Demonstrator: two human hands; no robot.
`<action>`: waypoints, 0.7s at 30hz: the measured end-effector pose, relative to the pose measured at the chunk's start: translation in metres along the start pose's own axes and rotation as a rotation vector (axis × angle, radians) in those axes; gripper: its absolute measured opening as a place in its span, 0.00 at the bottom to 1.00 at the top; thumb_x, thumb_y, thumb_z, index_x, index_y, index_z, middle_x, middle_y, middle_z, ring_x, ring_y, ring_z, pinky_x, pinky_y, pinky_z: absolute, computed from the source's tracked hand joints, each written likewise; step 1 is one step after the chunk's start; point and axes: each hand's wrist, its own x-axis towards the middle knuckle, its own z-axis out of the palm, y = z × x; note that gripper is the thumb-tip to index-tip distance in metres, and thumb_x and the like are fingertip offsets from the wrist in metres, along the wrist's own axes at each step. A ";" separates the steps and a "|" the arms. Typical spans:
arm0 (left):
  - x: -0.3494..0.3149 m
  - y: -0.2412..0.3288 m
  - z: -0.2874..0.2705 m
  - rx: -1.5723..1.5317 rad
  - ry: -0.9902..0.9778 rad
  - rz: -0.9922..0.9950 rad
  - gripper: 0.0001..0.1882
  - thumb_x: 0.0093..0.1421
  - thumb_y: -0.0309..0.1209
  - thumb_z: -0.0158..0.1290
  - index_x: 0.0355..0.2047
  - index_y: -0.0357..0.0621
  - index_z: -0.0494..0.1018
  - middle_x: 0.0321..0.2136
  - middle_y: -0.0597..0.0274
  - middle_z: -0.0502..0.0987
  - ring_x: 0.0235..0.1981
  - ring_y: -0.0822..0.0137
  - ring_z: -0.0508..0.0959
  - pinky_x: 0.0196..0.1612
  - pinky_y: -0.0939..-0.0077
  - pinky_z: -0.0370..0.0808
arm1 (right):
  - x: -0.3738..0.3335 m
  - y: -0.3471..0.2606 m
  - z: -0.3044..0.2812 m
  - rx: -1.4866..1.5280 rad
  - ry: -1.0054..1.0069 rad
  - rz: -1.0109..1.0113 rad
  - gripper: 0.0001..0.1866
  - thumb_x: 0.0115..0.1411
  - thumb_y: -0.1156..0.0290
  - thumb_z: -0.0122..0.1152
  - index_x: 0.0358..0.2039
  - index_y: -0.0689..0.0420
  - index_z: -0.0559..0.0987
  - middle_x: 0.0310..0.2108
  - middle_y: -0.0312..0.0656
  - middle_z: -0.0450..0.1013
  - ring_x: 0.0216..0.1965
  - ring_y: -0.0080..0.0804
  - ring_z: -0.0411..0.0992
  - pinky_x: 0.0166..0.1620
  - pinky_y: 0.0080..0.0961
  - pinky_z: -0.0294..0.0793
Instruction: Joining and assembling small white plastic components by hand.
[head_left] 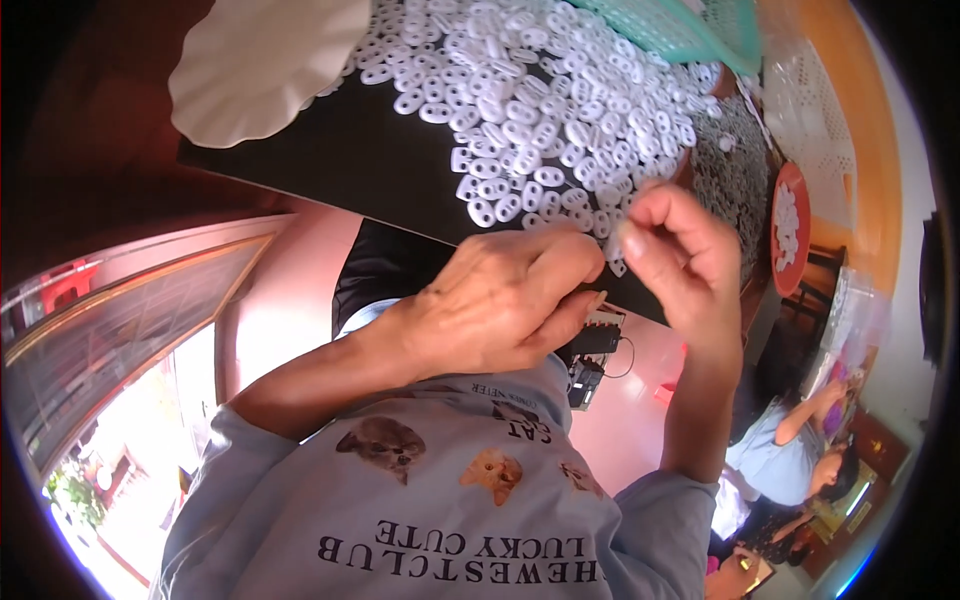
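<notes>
A broad heap of small white oval pieces point(520, 105), each with two holes, covers much of the dark tabletop. At the table's near edge my left hand point(510, 295) is closed, thumb and curled fingers together; what it holds, if anything, is hidden. Just to its right, my right hand point(690, 250) is raised with thumb and forefinger pinched together. A whitish piece point(615, 250) shows by the right thumb, between the two hands, though I cannot tell which hand has it. Several loose ovals lie right behind my fingers.
At the far left a cream scalloped tray point(270, 75) overhangs the table. Behind the heap stands a green basket point(735, 35); a pile of small grey parts point(735, 165) and a red bowl point(788, 255) with white pieces are on the right. Other people point(785, 450) sit further right.
</notes>
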 end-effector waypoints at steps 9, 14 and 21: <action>0.024 0.007 -0.011 0.415 -0.179 0.273 0.19 0.44 0.33 0.71 0.31 0.40 0.73 0.31 0.57 0.74 0.24 0.59 0.78 0.23 0.67 0.75 | -0.031 0.022 0.007 0.140 -0.025 0.096 0.06 0.63 0.75 0.63 0.32 0.64 0.75 0.22 0.31 0.69 0.24 0.13 0.64 0.26 0.18 0.65; 0.029 0.009 -0.005 0.418 -0.231 0.304 0.17 0.47 0.32 0.69 0.30 0.39 0.73 0.27 0.58 0.73 0.21 0.59 0.76 0.21 0.67 0.74 | -0.041 0.023 0.007 0.236 -0.003 0.132 0.07 0.68 0.73 0.58 0.33 0.64 0.75 0.23 0.33 0.70 0.25 0.14 0.64 0.27 0.19 0.65; 0.021 0.010 0.008 0.046 -0.150 0.060 0.11 0.63 0.30 0.58 0.26 0.39 0.70 0.21 0.60 0.68 0.17 0.58 0.73 0.20 0.68 0.71 | -0.054 0.024 0.013 0.386 -0.006 0.095 0.13 0.74 0.67 0.52 0.34 0.64 0.74 0.25 0.33 0.67 0.27 0.18 0.63 0.31 0.21 0.65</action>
